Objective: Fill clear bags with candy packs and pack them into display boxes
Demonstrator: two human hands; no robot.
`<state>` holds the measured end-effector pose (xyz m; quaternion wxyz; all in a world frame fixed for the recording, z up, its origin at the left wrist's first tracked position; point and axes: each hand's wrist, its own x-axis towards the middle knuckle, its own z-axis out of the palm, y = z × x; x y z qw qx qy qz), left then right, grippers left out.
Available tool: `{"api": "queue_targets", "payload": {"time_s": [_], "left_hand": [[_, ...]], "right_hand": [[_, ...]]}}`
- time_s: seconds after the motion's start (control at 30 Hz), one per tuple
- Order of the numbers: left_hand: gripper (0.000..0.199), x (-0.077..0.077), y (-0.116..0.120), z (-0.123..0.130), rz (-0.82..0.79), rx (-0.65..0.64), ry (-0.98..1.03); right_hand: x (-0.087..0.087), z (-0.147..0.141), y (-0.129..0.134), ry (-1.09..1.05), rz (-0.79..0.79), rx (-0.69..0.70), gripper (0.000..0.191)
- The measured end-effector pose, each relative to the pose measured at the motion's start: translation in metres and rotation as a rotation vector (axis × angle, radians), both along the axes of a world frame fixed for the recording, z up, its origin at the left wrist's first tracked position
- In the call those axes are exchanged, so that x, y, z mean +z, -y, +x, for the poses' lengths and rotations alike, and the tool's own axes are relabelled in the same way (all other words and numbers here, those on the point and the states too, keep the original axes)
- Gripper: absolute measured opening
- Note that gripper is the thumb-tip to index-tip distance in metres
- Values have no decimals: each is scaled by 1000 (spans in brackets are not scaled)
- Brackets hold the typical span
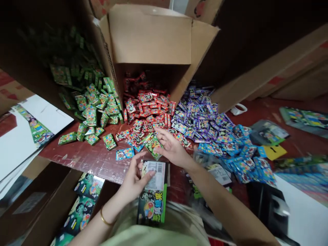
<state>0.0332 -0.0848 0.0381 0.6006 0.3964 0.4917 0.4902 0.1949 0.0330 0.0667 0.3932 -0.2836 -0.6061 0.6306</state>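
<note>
My left hand (137,179) is closed on the upper side of a black-and-green candy box (152,201), thumb across its white barcode label. The box is held in front of my body at the table edge. Just above its top end, my right hand (170,147) has its thumb and fingers closed on a small green candy packet (151,144). Red packets (153,106) spill from the middle carton right behind that hand. A single blue packet (124,153) lies left of it, close to my left fingertips.
Green packets (91,114) spill from the left carton, purple packets (197,118) from the right one. Blue packets (230,140) lie at right, near clear plastic cases (269,131), a tape roll (238,109) and a black device (268,208). Printed boxes (79,212) fill a lower-left carton.
</note>
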Motion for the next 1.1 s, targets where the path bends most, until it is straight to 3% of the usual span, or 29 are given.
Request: {"api": "queue_targets", "payload": {"time_s": [0.1, 0.2, 0.37, 0.53, 0.67, 0.8, 1.1], "left_hand": [[65, 3, 1, 7, -33, -23, 30], [63, 5, 1, 14, -45, -59, 41], [62, 5, 2, 14, -8, -115, -29], [46, 3, 3, 5, 60, -157, -140], [32, 3, 2, 2, 121, -148, -244], [28, 4, 2, 3, 143, -169, -265], [35, 0, -1, 4, 186, -160, -249]], "right_hand": [[-7, 26, 12, 170, 81, 49, 38], [-2, 47, 18, 319, 146, 68, 31], [5, 55, 30, 333, 243, 72, 17], [-20, 47, 52, 117, -56, 8, 22], [-34, 44, 65, 67, -245, -82, 28], [-35, 47, 73, 82, -289, -189, 25], [-25, 59, 68, 38, -295, -154, 34]]}}
